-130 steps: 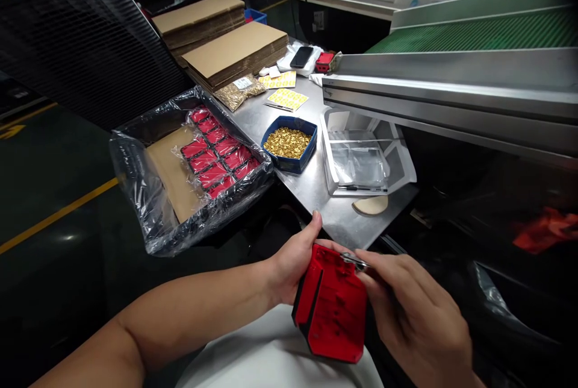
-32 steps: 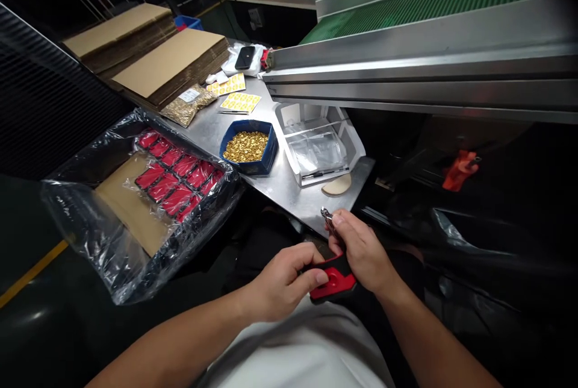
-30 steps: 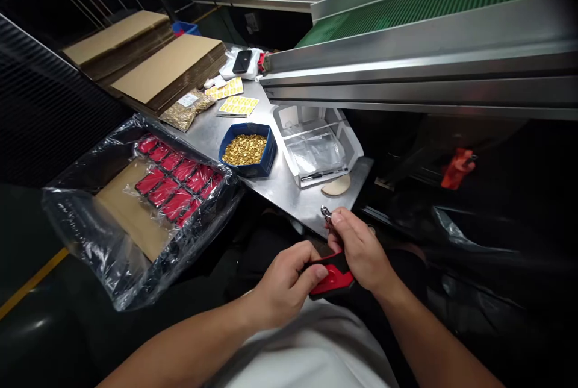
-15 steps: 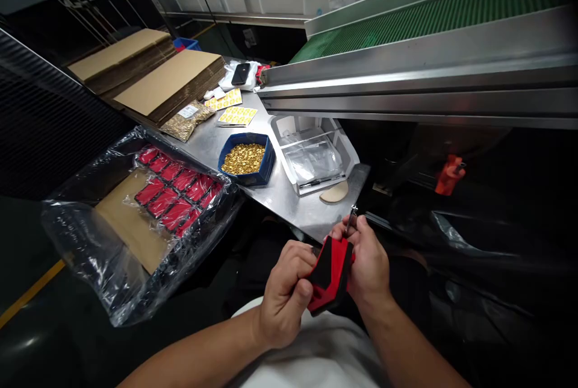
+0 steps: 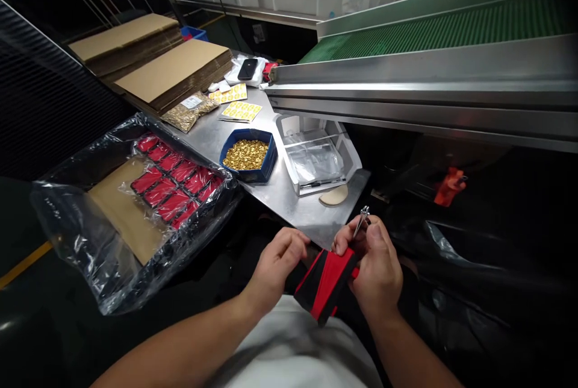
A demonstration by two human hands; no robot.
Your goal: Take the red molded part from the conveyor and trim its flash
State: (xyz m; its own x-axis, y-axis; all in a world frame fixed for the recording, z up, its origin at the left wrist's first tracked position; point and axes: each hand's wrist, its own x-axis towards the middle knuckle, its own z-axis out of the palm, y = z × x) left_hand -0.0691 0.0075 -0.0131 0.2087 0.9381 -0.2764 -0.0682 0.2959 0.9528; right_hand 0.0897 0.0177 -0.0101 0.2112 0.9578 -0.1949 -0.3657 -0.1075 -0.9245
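Observation:
My right hand [image 5: 377, 267] is closed around a silver nail clipper [image 5: 362, 219], its jaw end pointing up. The same hand also grips a red and black moulded piece [image 5: 326, 282] by its upper right edge; the piece hangs tilted above my lap. Just left of it, my left hand [image 5: 279, 264] has its fingers curled together near the piece's upper left corner. Whatever those fingertips hold, if anything, is hidden. A blue bin [image 5: 266, 165] of small gold-coloured parts [image 5: 246, 154] stands on the metal table [image 5: 311, 219] beyond my hands.
At left, a plastic-lined box [image 5: 102, 267] holds rows of red and black pieces [image 5: 174, 180]. A grey-white tray [image 5: 352, 156] of clear bags sits by the table edge. Cardboard stacks [image 5: 174, 68], sticker sheets [image 5: 241, 112] and a green conveyor [image 5: 406, 29] stand farther back.
My left hand has let go of the red and black piece and moved up and left. The piece has turned in my right hand, and the nail clipper shows more clearly.

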